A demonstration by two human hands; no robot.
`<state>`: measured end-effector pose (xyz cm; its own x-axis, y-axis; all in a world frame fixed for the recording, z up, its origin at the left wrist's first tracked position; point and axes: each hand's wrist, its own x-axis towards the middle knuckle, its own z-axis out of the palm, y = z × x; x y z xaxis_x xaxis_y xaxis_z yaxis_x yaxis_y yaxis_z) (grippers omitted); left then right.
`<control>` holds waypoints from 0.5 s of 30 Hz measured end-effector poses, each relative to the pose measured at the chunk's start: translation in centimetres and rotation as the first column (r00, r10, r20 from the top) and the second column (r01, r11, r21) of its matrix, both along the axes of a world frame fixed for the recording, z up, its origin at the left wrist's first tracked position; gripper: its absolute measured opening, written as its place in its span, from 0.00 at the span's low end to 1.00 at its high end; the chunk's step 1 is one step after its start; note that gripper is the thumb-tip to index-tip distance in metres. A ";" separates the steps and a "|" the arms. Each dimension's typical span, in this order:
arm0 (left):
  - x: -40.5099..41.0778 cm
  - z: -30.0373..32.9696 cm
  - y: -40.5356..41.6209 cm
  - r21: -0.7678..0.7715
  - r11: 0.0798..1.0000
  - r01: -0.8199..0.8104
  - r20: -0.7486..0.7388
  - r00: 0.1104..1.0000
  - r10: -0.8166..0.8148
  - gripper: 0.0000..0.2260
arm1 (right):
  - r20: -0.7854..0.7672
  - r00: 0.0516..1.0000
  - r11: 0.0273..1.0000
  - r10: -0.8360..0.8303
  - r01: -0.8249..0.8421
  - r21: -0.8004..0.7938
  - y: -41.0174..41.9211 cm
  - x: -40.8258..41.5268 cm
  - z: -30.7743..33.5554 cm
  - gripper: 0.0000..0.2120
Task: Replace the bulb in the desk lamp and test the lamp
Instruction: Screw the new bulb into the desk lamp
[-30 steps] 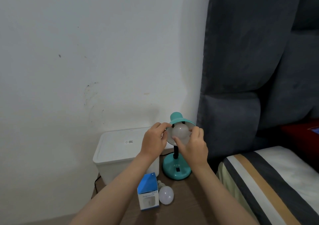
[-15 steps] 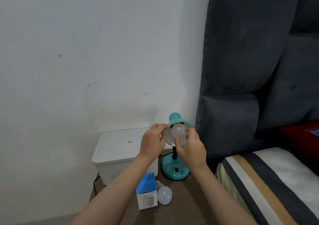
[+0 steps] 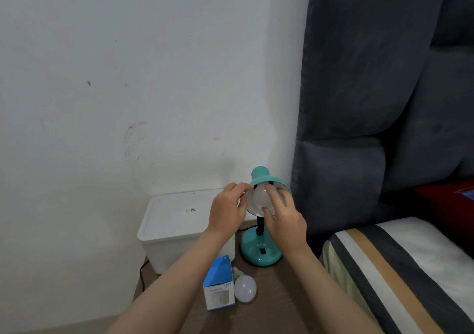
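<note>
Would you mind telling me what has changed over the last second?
The right hand has shifted its fingers round the bulb in the lamp, as if twisting it. The left hand stays on the shade rim; the spare bulb and box lie unmoved.

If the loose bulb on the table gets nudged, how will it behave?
The loose bulb lies on its side, round dome exposed, so it would probably roll. The blue box beside it may block it leftward. It looks light and likely breakable.
</note>
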<state>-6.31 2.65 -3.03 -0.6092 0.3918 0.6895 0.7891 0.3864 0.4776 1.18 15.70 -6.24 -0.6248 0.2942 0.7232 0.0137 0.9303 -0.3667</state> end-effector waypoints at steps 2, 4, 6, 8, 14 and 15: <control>-0.1 0.1 0.0 0.002 1.000 -0.004 -0.002 1.000 0.004 0.13 | -0.012 1.000 0.999 -0.028 0.028 -0.041 0.2 -0.2 0.0 0.25; -0.1 0.1 0.0 0.005 1.000 -0.003 -0.004 1.000 0.003 0.13 | -0.012 0.998 0.993 -0.058 0.056 -0.101 0.3 -0.1 0.1 0.25; 0.0 0.1 0.1 0.003 1.000 -0.006 -0.001 1.000 0.006 0.13 | -0.015 0.997 0.992 -0.071 0.069 -0.107 0.3 -0.1 0.1 0.26; 0.0 0.1 0.1 0.008 1.000 -0.012 0.004 1.000 0.012 0.13 | -0.027 0.997 0.992 -0.073 0.069 -0.103 0.1 0.1 0.2 0.27; 0.0 0.0 0.0 0.008 1.000 0.002 0.002 1.000 -0.002 0.12 | -0.013 1.000 0.998 0.023 -0.022 0.060 0.0 0.0 0.3 0.29; 0.0 0.0 0.0 0.007 1.000 0.003 0.000 1.000 -0.003 0.12 | -0.017 1.000 0.999 0.019 -0.019 0.045 -0.1 -0.1 0.4 0.28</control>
<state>-6.26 2.66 -3.02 -0.6078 0.3891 0.6922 0.7903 0.3809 0.4799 1.12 15.64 -5.85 -0.6175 0.2497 0.7459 -0.0101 0.9457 -0.3249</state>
